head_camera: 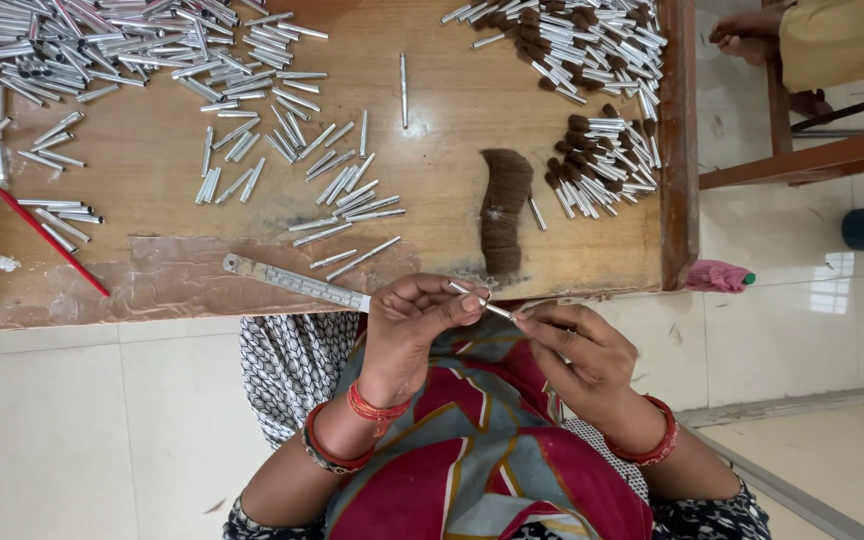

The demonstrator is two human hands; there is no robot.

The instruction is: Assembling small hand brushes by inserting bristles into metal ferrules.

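Both hands meet just off the near edge of the wooden counter (152, 150), above the person's lap. The left hand (407, 335) pinches one end of a slim silver metal tube (480, 303) between thumb and fingertips, and the right hand (577, 350) closes its fingertips on the other end, so the tube lies bridged between the two, tilted slightly down toward the right hand. Held this way, close to the body and clear of the counter, the tube seems steadied at both ends for fine finger work; whether any bristle sits in it is too small to tell. Just beyond the left hand, a metal ruler (297, 282) lies slantwise along the counter's edge, almost touching the knuckles. Straight ahead of both hands lies a loose tuft of brown bristles (502, 205), and beyond the right hand a heap of tubes already tipped with dark bristle (602, 160). Farther out, past the left hand, empty silver tubes (282, 140) are scattered and piled thickly. A red stick (52, 243) lies well off to the left hand's side. Nothing lies between the hands and the bristle tuft; only the ruler crowds the left hand.
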